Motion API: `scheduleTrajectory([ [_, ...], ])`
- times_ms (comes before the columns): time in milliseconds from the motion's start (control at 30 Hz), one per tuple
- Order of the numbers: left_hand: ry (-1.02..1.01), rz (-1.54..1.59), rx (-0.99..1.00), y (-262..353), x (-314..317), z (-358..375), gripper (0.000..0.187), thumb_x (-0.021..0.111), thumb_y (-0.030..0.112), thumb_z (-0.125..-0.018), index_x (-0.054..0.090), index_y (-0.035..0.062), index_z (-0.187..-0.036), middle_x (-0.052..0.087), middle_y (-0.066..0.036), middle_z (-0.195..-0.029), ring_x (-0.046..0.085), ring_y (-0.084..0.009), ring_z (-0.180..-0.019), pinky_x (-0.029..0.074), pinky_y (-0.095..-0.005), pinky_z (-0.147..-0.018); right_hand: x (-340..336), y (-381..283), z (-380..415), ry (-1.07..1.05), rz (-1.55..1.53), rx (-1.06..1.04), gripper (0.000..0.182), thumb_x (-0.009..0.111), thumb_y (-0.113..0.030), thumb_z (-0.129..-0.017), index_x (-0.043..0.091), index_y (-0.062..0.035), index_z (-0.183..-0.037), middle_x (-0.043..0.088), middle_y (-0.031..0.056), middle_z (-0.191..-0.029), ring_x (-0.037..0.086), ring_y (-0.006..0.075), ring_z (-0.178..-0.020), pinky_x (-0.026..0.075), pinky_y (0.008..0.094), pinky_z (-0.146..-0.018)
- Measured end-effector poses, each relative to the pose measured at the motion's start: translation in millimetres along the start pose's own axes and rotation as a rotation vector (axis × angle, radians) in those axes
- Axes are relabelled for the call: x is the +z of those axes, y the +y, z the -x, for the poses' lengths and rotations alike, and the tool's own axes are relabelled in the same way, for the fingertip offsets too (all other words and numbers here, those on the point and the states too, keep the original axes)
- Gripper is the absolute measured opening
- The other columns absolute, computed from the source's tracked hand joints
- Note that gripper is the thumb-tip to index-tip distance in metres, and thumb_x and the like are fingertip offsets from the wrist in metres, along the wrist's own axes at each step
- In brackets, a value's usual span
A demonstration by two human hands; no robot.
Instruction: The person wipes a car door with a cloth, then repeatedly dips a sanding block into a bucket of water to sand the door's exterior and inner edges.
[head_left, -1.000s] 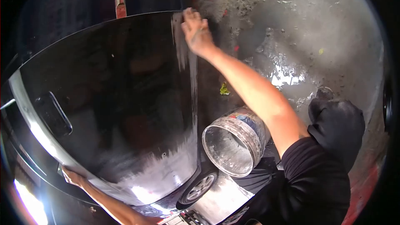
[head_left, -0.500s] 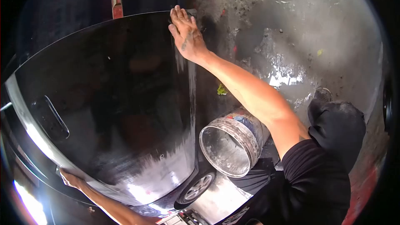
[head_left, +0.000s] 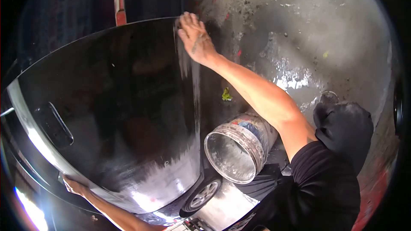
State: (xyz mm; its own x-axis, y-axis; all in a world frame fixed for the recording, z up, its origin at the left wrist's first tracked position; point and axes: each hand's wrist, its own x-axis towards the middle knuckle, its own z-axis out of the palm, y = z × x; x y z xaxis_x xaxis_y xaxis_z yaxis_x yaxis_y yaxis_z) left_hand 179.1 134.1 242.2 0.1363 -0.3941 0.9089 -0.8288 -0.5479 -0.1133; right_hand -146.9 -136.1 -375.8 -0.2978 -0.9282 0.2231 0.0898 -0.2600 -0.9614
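While the left hand (head_left: 75,186) is at the pale near edge, out it goes, the right hand (head_left: 198,40), right over the far corner of the panel (head_left: 128,85)! Its palm faces down, fingers long and just slightly apart, thumb held clear; whether anything lies beneath, I can't tell. The left's fingers are partly hidden, so their grip can't be read.

And there's the panel, filling the left half of the view, its recess (head_left: 54,124) near the pale edge, a scuffed patch (head_left: 169,174) at the end by the wheel (head_left: 204,194). The bucket (head_left: 259,140) leans, mouth toward the panel, well below the right forearm.

Technique, then: at that corner, I'd say light, even pressure, since fingertips digging in could leave the contact uneven. Best to follow the edge's line with the whole palm, the left a steady anchor, and the forearm clear of that rim.
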Motion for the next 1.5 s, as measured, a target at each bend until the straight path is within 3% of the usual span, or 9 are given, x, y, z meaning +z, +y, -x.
scheduleTrajectory([
  [167, 0.007, -0.011, 0.067, -4.0, -1.2, -3.6, 0.054, 0.047, 0.044, -0.102, 0.071, 0.0048, -0.132, 0.071, -0.018, -0.128, 0.067, -0.0335, -0.117, 0.049, -0.0456, -0.105, 12.2, 34.6, 4.6, 0.026, 0.096, 0.042, 0.057, 0.046, -0.031, -0.108, 0.040, -0.0025, -0.157, 0.034, 0.0172, -0.166, 0.027, 0.0427, -0.155, 0.024, 0.0595, -0.123],
  [300, -0.014, -0.032, 0.033, -11.0, -1.1, -7.5, 0.055, 0.046, 0.045, -0.102, 0.071, 0.0053, -0.131, 0.071, -0.020, -0.128, 0.067, -0.0341, -0.118, 0.050, -0.0459, -0.105, 17.0, 3.9, 21.8, 0.015, 0.010, 0.030, 0.062, 0.044, -0.026, -0.108, 0.031, 0.0112, -0.155, 0.026, 0.0315, -0.165, 0.023, 0.0462, -0.155, 0.022, 0.0585, -0.124],
  [433, -0.031, 0.033, -0.125, 23.3, -3.4, 10.0, 0.054, 0.046, 0.044, -0.103, 0.071, 0.0052, -0.131, 0.072, -0.018, -0.126, 0.067, -0.0330, -0.116, 0.050, -0.0454, -0.104, 24.9, -10.1, 43.4, 0.065, -0.126, 0.040, 0.062, 0.044, -0.026, -0.109, 0.029, 0.0126, -0.155, 0.024, 0.0342, -0.164, 0.022, 0.0477, -0.154, 0.019, 0.0572, -0.125],
  [533, -0.007, -0.019, 0.086, 6.8, -5.6, 5.0, 0.053, 0.047, 0.044, -0.103, 0.071, 0.0048, -0.131, 0.072, -0.017, -0.127, 0.067, -0.0327, -0.116, 0.050, -0.0445, -0.104, 7.8, -5.1, -8.4, 0.136, -0.201, 0.063, 0.062, 0.044, -0.028, -0.110, 0.029, 0.0126, -0.155, 0.025, 0.0351, -0.163, 0.022, 0.0483, -0.154, 0.018, 0.0553, -0.126],
  [733, -0.028, 0.018, -0.007, 9.8, -3.3, 6.7, 0.053, 0.046, 0.042, -0.104, 0.071, 0.0031, -0.130, 0.070, -0.017, -0.129, 0.066, -0.0320, -0.117, 0.049, -0.0448, -0.104, 18.7, -22.6, 85.3, -0.065, -0.210, 0.103, 0.064, 0.042, -0.029, -0.110, 0.027, 0.0119, -0.157, 0.018, 0.0346, -0.166, 0.015, 0.0474, -0.157, 0.015, 0.0548, -0.127],
  [900, -0.023, -0.042, 0.055, -2.4, -3.8, -2.0, 0.054, 0.045, 0.044, -0.104, 0.071, 0.0043, -0.129, 0.070, -0.017, -0.128, 0.066, -0.0328, -0.117, 0.050, -0.0455, -0.103, -7.2, -5.9, -2.3, 0.001, -0.274, 0.123, 0.064, 0.038, -0.032, -0.111, 0.028, 0.0110, -0.157, 0.022, 0.0302, -0.167, 0.018, 0.0481, -0.155, 0.015, 0.0565, -0.126],
  [1067, -0.005, 0.012, -0.022, 12.8, -3.0, 9.5, 0.054, 0.046, 0.044, -0.103, 0.071, 0.0040, -0.128, 0.071, -0.017, -0.127, 0.066, -0.0326, -0.116, 0.049, -0.0460, -0.103, 13.1, -15.2, 73.4, -0.077, -0.217, 0.084, 0.064, 0.038, -0.032, -0.111, 0.026, 0.0096, -0.158, 0.016, 0.0288, -0.169, 0.014, 0.0469, -0.157, 0.014, 0.0600, -0.126],
  [1233, -0.004, 0.003, 0.076, 0.3, -3.7, 3.3, 0.054, 0.049, 0.045, -0.101, 0.073, 0.0037, -0.126, 0.071, -0.017, -0.126, 0.065, -0.0325, -0.115, 0.050, -0.0462, -0.102, -15.5, 2.4, -10.9, -0.014, -0.186, 0.060, 0.063, 0.038, -0.034, -0.111, 0.031, 0.0087, -0.157, 0.027, 0.0287, -0.166, 0.019, 0.0445, -0.156, 0.021, 0.0551, -0.125],
  [1500, -0.017, 0.027, 0.017, -4.5, -2.3, -5.0, 0.055, 0.052, 0.047, -0.099, 0.072, 0.0038, -0.128, 0.071, -0.017, -0.126, 0.066, -0.0325, -0.111, 0.050, -0.0458, -0.101, 2.9, 2.5, 41.6, 0.000, -0.205, 0.075, 0.063, 0.039, -0.032, -0.110, 0.031, 0.0082, -0.157, 0.022, 0.0287, -0.168, 0.016, 0.0451, -0.157, 0.015, 0.0566, -0.126],
])
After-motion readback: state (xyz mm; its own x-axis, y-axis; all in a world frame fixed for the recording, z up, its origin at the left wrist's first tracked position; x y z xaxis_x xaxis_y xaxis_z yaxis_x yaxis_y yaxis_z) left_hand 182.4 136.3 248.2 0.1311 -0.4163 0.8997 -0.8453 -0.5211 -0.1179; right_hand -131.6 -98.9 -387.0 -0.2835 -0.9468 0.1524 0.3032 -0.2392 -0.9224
